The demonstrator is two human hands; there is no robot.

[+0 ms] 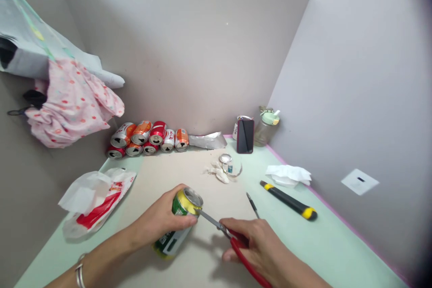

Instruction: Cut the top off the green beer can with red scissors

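Observation:
My left hand [165,216] is wrapped round a green and yellow drink can [173,236], which leans with its silver top up and to the right. In my right hand [254,245] is a pair of red-handled scissors [236,238]. Their blades reach left to the can's yellow shoulder, just below the rim, and the tip touches or enters the metal there; how deep it goes I cannot tell. Beneath both hands lies a beige board [135,207] on the pale green table.
Several empty cans [148,137] are stacked at the back left beside a cut metal sheet [207,140]. A can lid [225,158] and scraps lie mid-table. Rightward are a pen [251,203], a utility knife [290,200], tissue [288,174], a phone [245,136] and a bottle [265,130]. Left lies a tissue pack [97,204].

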